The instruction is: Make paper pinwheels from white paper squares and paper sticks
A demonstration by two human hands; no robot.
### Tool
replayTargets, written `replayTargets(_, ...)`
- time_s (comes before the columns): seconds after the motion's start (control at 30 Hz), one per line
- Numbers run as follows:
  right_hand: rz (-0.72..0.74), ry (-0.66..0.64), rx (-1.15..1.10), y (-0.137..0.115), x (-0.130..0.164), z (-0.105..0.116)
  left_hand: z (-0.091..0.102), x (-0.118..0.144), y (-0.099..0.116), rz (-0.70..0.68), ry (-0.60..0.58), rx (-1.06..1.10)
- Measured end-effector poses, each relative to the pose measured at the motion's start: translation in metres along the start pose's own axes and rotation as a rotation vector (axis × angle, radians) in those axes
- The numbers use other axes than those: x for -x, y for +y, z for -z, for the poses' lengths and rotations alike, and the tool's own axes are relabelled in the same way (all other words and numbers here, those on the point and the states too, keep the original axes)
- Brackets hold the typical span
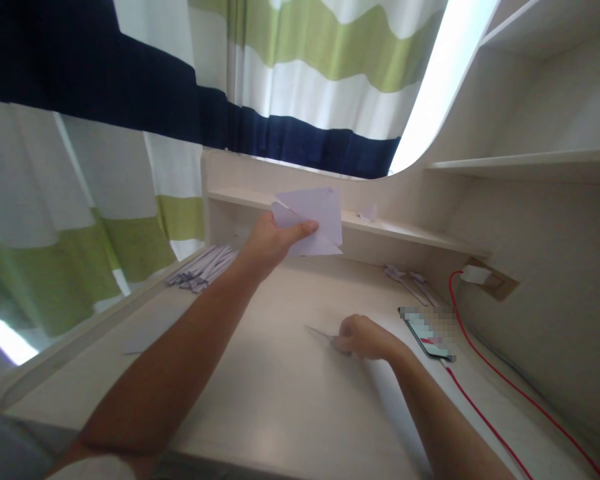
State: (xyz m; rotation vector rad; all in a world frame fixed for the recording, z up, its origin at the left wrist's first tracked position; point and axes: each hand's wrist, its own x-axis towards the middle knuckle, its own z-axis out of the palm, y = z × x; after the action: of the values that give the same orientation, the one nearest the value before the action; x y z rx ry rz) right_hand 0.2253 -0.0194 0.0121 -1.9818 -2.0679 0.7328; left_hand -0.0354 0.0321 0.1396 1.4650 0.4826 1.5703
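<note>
My left hand (270,241) is raised above the desk and pinches a folded sheet of pale lilac paper (316,219) between thumb and fingers, near the low back shelf. Resting on the desk top (280,393), my right hand (363,338) is closed around a thin pointed tool (320,332) whose tip sticks out to the left; I cannot tell what tool it is. A pile of rolled paper strips (203,267) lies to the left of the raised hand.
A phone (427,331) lies at the right on a red cable (500,380) that runs to a white plug (476,274). More paper strips (413,279) lie near it. A paper scrap (369,213) sits on the shelf. Striped curtains hang behind.
</note>
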Motion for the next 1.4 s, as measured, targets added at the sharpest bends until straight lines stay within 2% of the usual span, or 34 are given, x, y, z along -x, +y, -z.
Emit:
replayTargets(0.13,0.041,0.070,-0.318,0.003,-0.001,0.005,0.002,0.000,0.005,0.019,-0.057,0.113)
replayTargets(0.27,0.195,0.231,-0.592,-0.007,0.014,0.010,0.001,0.003,0.011,0.049,-0.120,0.173)
replayTargets(0.5,0.419,0.450,-0.867,-0.023,0.039,0.003,-0.001,0.005,0.010,0.139,-0.164,0.063)
replayTargets(0.63,0.447,0.585,-0.804,-0.024,0.045,-0.006,-0.001,0.003,0.005,0.200,-0.209,0.030)
replayTargets(0.73,0.470,0.641,-0.748,-0.021,0.047,-0.008,-0.003,0.002,0.002,0.241,-0.293,0.053)
replayTargets(0.83,0.510,0.672,-0.711,-0.017,0.047,-0.009,-0.004,0.002,-0.002,0.263,-0.323,0.050)
replayTargets(1.4,0.528,0.619,-0.678,-0.017,0.049,-0.012,-0.007,0.003,-0.003,0.276,-0.294,0.034)
